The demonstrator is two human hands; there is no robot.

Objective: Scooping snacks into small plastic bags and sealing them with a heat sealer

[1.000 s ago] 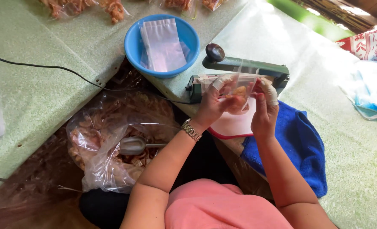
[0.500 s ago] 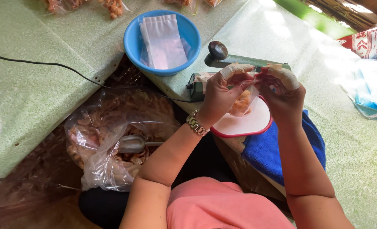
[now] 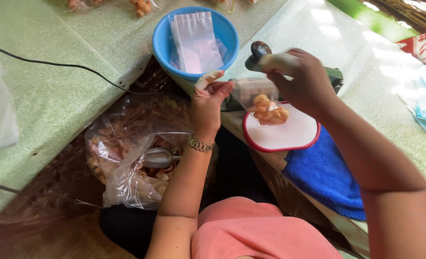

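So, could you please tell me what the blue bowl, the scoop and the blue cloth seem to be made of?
Blue bowl: probably plastic, smooth with a uniform colour.
Scoop: looks like metal, grey and dully reflective.
Blue cloth: seemingly terry or microfibre, fuzzy and matte.

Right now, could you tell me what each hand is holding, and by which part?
The right hand has its grip on the dark-knobbed handle of the green heat sealer. The left hand looks open beside the small clear snack bag; contact cannot be told.
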